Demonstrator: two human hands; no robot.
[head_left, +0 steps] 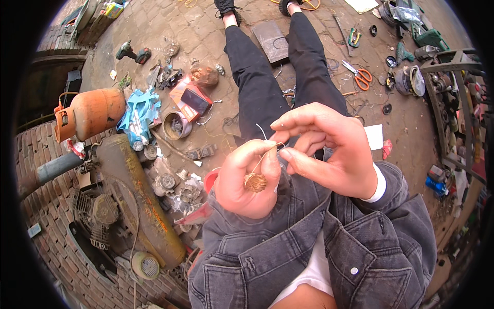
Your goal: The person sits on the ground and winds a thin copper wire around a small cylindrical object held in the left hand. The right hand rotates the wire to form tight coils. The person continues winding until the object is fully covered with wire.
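Observation:
My left hand [248, 177] is closed, its thumb and fingers pinching thin copper wire. A small rounded bundle of coiled copper wire [256, 182] hangs against its fingers, and a strand runs up from it to the fingertips. A pale thin wire end [261, 131] sticks up past the left thumb. Right beside these fingertips is my right hand [334, 149], its fingers curved and its thumb and index finger apart. The right thumb tip is close to a small bend of the wire; whether it touches the wire is hard to make out.
Orange-handled scissors [363, 79], pliers [354, 38] and wire scraps lie on the brick floor at right. A phone [196, 101] on a red box, an orange gas cylinder [98, 112] and a drill [133, 53] are at left. A metal rack [458, 103] stands far right.

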